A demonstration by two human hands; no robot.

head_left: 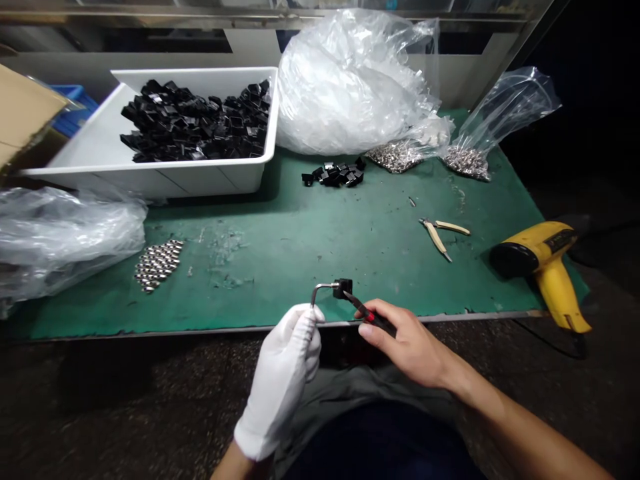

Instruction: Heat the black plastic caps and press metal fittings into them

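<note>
My left hand [280, 380], in a white cotton glove, is closed around the lower end of a bent metal rod [323, 285], and my right hand [405, 343], bare, pinches a pair of small black pliers [367, 318] with a red mark near the tips. The rod sits just above the front edge of the green bench mat [260, 267], with a black square cap [343, 288] on its far end. Its long axis rises out of the glove, bends sharply, then runs level to the right across my view, so the cap points right and slightly away from me. The plier tips angle up and left and reach the cap's lower side, but I cannot tell whether they are clamped on it or only touching. The biggest risk, I judge, is the tips slipping off that small cap, which could scratch it or jab the gloved fingers. Too much squeeze could crack the cap, and a twist of the glove could swing the rod out of line. Behind are a white plastic tub [150, 175] of black caps, a loose heap of black caps [333, 175], a row of silver parts [157, 265], tan-handled cutters [437, 233] and a yellow heat gun [543, 257].
</note>
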